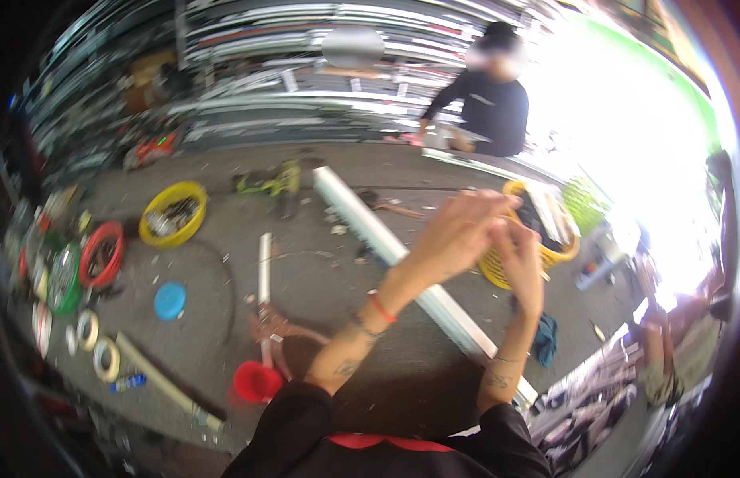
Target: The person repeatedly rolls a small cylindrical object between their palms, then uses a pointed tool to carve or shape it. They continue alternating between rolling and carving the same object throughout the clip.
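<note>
My left hand [458,233] and my right hand [521,253] meet in the air at the centre right, fingertips nearly together. Both sets of fingers are bent inward as in a pinch. Whatever lies between them is too small or blurred to make out. Below my forearms a long white metal profile [362,217] runs diagonally from the far middle to the near right. Just beyond my hands stands a yellow basket [495,268] filled with dark and white pieces.
On the left are a yellow basket [199,215] of metal parts, a red basket [85,267], a blue disc [170,301] and tape rolls [106,359]. A green drill [286,179] lies farther back. Near me sits a red cup [257,382]. A person [493,107] works at the far side.
</note>
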A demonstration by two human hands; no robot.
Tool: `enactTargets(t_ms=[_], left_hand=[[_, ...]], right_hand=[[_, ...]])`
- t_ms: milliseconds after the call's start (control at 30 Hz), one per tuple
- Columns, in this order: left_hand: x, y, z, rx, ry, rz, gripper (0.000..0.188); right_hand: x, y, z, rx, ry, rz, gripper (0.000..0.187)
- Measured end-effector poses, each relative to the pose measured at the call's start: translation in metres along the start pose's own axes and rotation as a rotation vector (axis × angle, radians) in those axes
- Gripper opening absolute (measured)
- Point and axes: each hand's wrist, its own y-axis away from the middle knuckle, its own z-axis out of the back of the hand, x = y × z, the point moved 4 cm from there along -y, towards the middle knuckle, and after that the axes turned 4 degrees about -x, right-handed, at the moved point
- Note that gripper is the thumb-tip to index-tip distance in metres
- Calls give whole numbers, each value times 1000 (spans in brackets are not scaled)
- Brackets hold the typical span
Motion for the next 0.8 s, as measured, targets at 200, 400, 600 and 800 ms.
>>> enactTargets(t_ms=[200,400,600,800], left_hand=[[3,7,0,19,-167,-36,43],[15,13,42,164,-114,85,36],[26,-30,98,26,-52,48,17],[24,-42,178,48,-413,-190,15]], right_hand=[[-8,-3,-21,120,-88,12,26],[0,4,-52,206,-169,-11,42],[23,21,-102,489,-215,52,37],[63,104,-166,874,-230,274,32]])
